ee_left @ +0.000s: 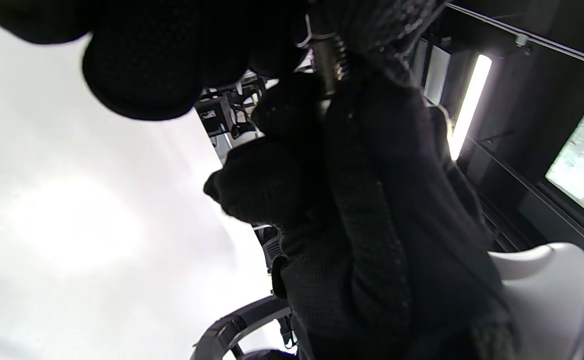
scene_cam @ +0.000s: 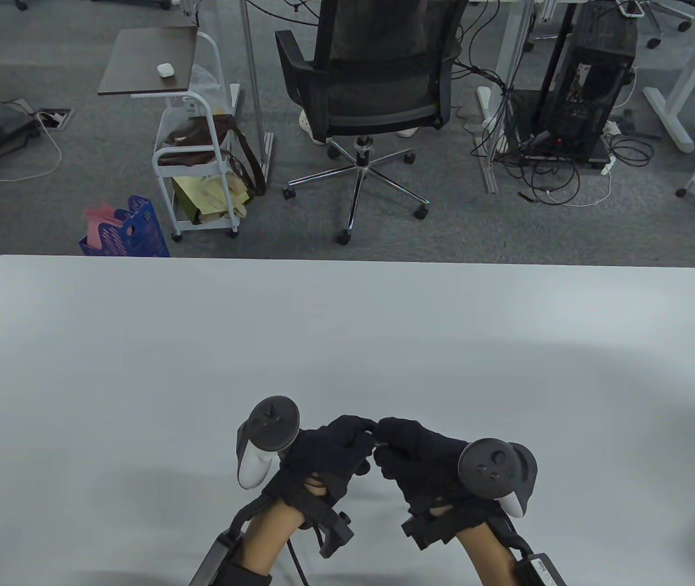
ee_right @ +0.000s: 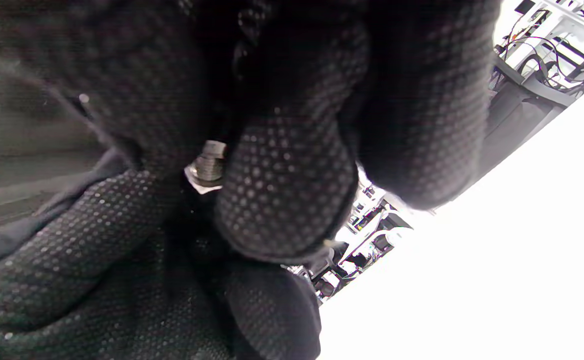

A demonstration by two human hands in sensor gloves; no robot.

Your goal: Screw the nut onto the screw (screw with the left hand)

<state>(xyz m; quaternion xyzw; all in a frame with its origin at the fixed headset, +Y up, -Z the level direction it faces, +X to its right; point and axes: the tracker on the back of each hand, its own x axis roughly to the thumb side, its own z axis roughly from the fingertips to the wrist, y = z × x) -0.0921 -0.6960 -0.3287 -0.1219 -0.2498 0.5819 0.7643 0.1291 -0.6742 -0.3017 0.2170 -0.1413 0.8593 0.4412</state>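
Above the table (scene_cam: 140,366), the left hand (scene_cam: 329,455) and right hand (scene_cam: 420,458) meet fingertip to fingertip. The right pinches the screw (ee_right: 211,165); the left apparently pinches the nut (ee_right: 203,184), though gloves hide most.

Grey-carpeted office beyond a white table (scene_cam: 347,317).

Behind the table's far edge, on grey carpet (scene_cam: 48,213): a black mesh office chair (scene_cam: 378,79) on a chrome star base, centre; to its left a white wheeled cart (scene_cam: 198,165) with a dark top shelf and bags stacked below, a blue plastic crate (scene_cam: 130,235) beside it; to the right a black computer tower (scene_cam: 591,91) amid tangled cables (scene_cam: 542,177), white desk legs (scene_cam: 667,113) further right. Overhead, in the left wrist view, a lit strip light (ee_left: 469,107).
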